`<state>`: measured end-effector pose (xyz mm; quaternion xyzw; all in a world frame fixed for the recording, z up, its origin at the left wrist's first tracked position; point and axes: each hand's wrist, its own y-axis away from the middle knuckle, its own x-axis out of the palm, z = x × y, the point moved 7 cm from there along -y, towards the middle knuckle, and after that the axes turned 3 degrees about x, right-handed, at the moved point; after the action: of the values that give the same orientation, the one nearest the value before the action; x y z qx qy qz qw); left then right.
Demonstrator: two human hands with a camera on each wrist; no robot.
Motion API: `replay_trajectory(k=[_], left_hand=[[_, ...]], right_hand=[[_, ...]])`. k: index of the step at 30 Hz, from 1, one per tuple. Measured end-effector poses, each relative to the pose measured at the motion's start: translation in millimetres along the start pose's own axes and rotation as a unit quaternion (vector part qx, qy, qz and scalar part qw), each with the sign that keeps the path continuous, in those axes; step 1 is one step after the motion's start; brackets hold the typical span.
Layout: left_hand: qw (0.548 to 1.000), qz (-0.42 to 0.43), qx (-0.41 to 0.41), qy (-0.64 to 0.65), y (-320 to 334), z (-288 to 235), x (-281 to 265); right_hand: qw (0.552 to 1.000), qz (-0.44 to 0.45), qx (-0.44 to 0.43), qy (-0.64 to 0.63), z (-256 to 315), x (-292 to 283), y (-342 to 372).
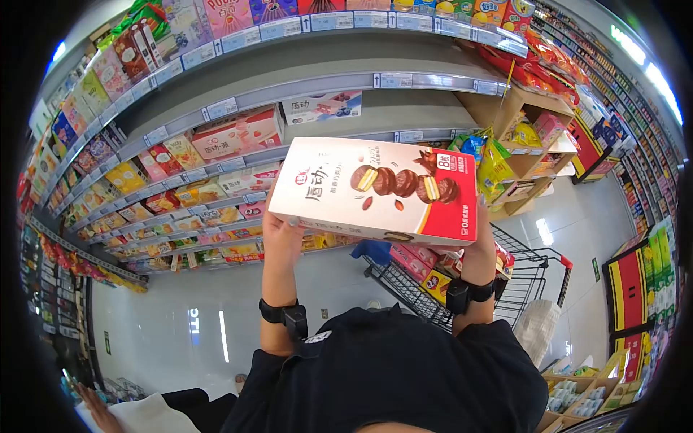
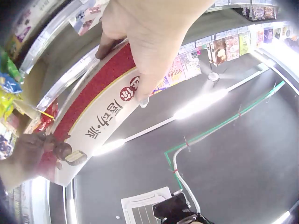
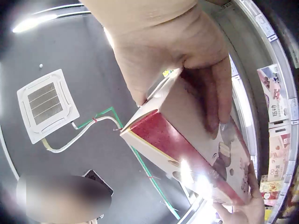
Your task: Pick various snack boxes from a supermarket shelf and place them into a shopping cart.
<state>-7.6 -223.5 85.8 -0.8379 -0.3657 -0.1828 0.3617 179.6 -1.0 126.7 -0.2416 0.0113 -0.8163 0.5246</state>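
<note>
Between my two hands is a white and red box of chocolate pies (image 1: 375, 187), its front with pictures of round chocolate-coated cakes tilted up toward the head view. My left hand (image 1: 283, 234) grips the box's left end, with the thumb along the lower side. At the red right end, my right hand (image 1: 480, 249) holds the box. In the left wrist view, the left hand (image 2: 145, 39) has its thumb on the printed side panel. The right wrist view has the right hand (image 3: 180, 51) wrapped over a corner, fingers spread across the picture face.
Shelves beyond the box carry a pink box (image 1: 238, 135), a white and blue box (image 1: 322, 108) and several snack packs. A wire shopping cart (image 1: 530, 267) with boxes in it stands below at right. Wooden display bins (image 1: 538, 115) jut out at the shelf's end. Another person's arm (image 1: 97, 408) shows lower left.
</note>
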Motion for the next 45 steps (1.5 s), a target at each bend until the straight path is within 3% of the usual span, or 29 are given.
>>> replay_trajectory(k=[2, 3, 6, 7, 10, 11, 12, 14, 17, 21, 24, 25, 30, 37, 43, 45], left_hand=[[0.999, 0.012, 0.026, 0.02, -5.6, 7.8, -2.3], [0.999, 0.021, 0.039, 0.029, -11.2, 7.9, -0.5], [0.985, 0.07, -0.045, -0.152, -22.5, 12.0, 8.4], [0.946, 0.067, -0.031, -0.315, -26.6, 18.8, -7.6], [0.959, 0.074, -0.04, -0.27, -37.4, 34.2, -7.4], [0.952, 0.089, -0.046, -0.29, -42.2, 42.9, -13.6], [0.961, 0.089, -0.056, -0.257, -44.1, 47.7, -6.6], [0.975, 0.086, -0.074, -0.193, -47.6, 49.6, 13.7], [0.988, 0.052, -0.088, -0.119, -46.2, 59.8, 24.8], [0.991, -0.013, -0.131, -0.023, -57.4, 72.2, 42.4], [0.993, -0.034, -0.105, 0.044, -62.0, 90.7, 33.3], [0.997, -0.047, -0.067, -0.004, -62.2, 91.2, 32.0], [0.985, -0.142, -0.094, 0.003, -63.7, 94.4, 23.5], [0.984, -0.118, -0.113, 0.069, -68.4, 90.9, 15.5], [0.97, -0.141, -0.181, 0.075, -70.3, 86.1, 12.5], [0.972, -0.144, -0.17, 0.077, -71.9, 83.4, 9.3]], right_hand=[[0.996, 0.001, -0.07, 0.049, 6.9, 1.3, -10.2], [0.998, 0.018, -0.062, 0.009, 6.3, -2.3, -13.7], [0.991, 0.052, -0.039, 0.119, 20.0, -10.8, -12.6], [0.984, 0.02, -0.076, 0.162, 23.4, -24.3, -14.6], [0.962, 0.028, -0.173, 0.208, 37.4, -28.3, -12.3], [0.96, 0.019, -0.163, 0.226, 38.1, -27.8, -11.4], [0.938, 0.043, -0.185, 0.288, 35.8, -32.5, -8.5], [0.931, 0.101, -0.236, 0.261, 38.5, -20.7, -14.4], [0.871, 0.118, -0.272, 0.393, 39.5, -18.1, -21.8], [0.875, 0.107, -0.248, 0.401, 38.5, -14.7, -30.1], [0.884, 0.109, -0.235, 0.39, 36.6, -14.5, -37.4], [0.882, 0.117, -0.233, 0.392, 36.1, -12.8, -39.5], [0.862, 0.129, -0.245, 0.425, 28.9, -2.4, -45.9], [0.859, 0.144, -0.247, 0.425, 24.2, 9.7, -54.3], [0.854, 0.138, -0.209, 0.455, 19.0, 16.8, -60.9], [0.888, 0.065, -0.164, 0.425, 8.9, 7.2, -64.1]])
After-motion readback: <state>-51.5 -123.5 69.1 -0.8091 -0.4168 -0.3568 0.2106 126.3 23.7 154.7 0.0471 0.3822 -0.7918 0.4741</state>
